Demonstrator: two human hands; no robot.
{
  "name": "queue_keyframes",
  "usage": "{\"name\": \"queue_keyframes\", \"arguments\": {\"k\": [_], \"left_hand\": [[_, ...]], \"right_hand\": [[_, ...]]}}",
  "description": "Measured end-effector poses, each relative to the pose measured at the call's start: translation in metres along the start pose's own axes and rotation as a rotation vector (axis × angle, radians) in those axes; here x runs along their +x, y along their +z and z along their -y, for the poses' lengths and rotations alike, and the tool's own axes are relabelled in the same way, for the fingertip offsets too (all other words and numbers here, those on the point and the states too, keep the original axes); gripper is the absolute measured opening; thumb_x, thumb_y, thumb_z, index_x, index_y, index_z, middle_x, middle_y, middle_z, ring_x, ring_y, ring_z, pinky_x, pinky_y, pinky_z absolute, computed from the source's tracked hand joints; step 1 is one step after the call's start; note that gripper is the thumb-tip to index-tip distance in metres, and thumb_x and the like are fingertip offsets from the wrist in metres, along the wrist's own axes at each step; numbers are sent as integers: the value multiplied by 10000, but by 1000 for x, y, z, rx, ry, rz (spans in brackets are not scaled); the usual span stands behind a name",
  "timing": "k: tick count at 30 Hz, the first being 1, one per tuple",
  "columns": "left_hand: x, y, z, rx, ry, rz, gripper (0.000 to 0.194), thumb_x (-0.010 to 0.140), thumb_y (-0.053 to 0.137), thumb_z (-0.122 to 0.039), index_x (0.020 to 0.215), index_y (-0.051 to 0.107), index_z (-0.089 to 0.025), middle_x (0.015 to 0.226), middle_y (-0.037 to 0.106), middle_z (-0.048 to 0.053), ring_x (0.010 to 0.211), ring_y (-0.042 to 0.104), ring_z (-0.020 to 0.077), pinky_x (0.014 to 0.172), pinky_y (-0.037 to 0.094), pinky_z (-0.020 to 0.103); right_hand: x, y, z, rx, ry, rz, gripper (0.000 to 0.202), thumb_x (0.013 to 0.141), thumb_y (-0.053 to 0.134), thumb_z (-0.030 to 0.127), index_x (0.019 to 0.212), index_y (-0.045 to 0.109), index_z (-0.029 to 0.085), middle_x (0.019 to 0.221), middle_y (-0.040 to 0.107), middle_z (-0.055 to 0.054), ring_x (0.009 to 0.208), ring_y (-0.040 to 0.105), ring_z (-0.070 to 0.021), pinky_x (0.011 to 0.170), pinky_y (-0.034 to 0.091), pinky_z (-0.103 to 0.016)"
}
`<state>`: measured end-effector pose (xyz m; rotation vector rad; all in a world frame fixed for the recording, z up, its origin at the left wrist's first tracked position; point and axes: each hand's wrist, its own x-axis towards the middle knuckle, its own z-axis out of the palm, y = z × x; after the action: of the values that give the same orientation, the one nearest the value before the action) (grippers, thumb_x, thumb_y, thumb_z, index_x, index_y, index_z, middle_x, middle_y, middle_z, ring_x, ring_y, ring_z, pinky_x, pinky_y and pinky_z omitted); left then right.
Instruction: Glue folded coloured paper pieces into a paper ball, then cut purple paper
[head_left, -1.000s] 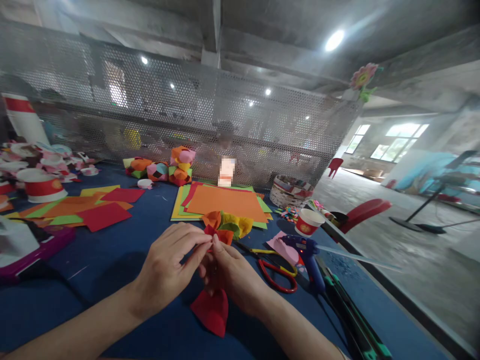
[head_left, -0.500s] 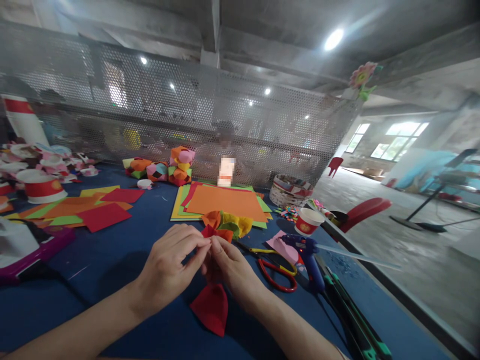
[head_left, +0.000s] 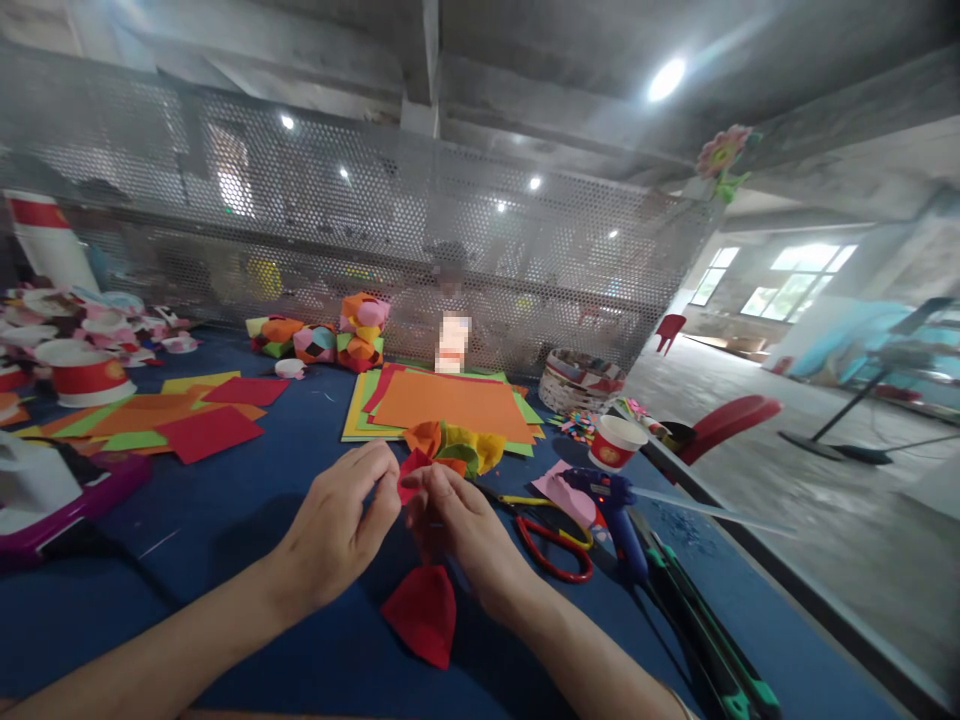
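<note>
My left hand (head_left: 341, 530) is closed, thumb and forefinger pressed together just left of my right fingertips. What it holds, if anything, is too small to make out. My right hand (head_left: 472, 535) is curled, its fingertips pinched at a folded red paper piece (head_left: 410, 474), partly hidden behind the fingers. Beneath the hands lies another red paper piece (head_left: 424, 615), cupped like a petal. Just beyond them are folded yellow, green and orange paper shapes (head_left: 480, 450). Red- and yellow-handled scissors (head_left: 559, 573) lie right of my right hand.
A blue glue gun (head_left: 626, 530) and a black-green tool (head_left: 709, 630) lie at right, near a paper cup (head_left: 616, 443) and a woven basket (head_left: 581, 385). Stacked coloured sheets (head_left: 450, 405) lie ahead; red squares (head_left: 210, 430) and a purple-white device (head_left: 67, 510) are left.
My left hand has drawn back a little to the left, so the fingertips of my two hands no longer meet. More of the red piece shows between them.
</note>
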<state>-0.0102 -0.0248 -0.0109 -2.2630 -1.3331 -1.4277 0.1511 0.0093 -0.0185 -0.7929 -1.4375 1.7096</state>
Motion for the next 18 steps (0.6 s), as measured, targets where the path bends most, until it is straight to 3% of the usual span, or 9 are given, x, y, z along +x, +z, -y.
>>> {"name": "queue_keyframes", "arguments": {"k": [4, 7, 11, 15, 18], "left_hand": [[1, 2, 0, -3, 12, 66, 340, 1023, 441, -172, 688, 486, -211, 631, 514, -48, 575, 510, 102, 572, 398, 221], [1, 2, 1, -28, 30, 141, 352, 1032, 490, -224, 684, 536, -203, 640, 563, -32, 619, 549, 119, 614, 426, 234], [0, -1, 2, -179, 27, 308, 226, 1003, 464, -128, 910, 657, -201, 926, 725, 31, 894, 668, 162, 828, 516, 277], [1, -12, -6, -346, 48, 540, 268, 902, 540, -76, 1069, 690, -221, 1156, 718, 59, 1124, 667, 204, 1026, 509, 352], [2, -21, -14, -438, 64, 783, 533, 741, 642, -35, 1229, 681, -246, 1354, 647, 73, 1274, 621, 253, 1118, 474, 385]], "right_hand": [[3, -5, 4, -31, -130, -124, 348, 796, 700, 540, 926, 650, 220, 797, 630, -5, 665, 533, -142, 544, 417, -248], [4, -10, 8, -101, -203, -130, 296, 801, 668, 469, 944, 647, 211, 748, 621, 12, 604, 501, -125, 545, 403, -253], [5, -19, 10, -207, -245, -112, 282, 827, 615, 456, 947, 645, 202, 673, 601, 24, 552, 467, -119, 535, 369, -260], [-11, -33, 10, -281, -227, -109, 216, 806, 533, 307, 969, 646, 221, 716, 625, 6, 622, 541, -148, 570, 427, -268], [-46, -42, 12, -467, -246, -136, 223, 790, 517, 216, 948, 670, 249, 779, 674, -14, 674, 593, -168, 600, 474, -278]]}}
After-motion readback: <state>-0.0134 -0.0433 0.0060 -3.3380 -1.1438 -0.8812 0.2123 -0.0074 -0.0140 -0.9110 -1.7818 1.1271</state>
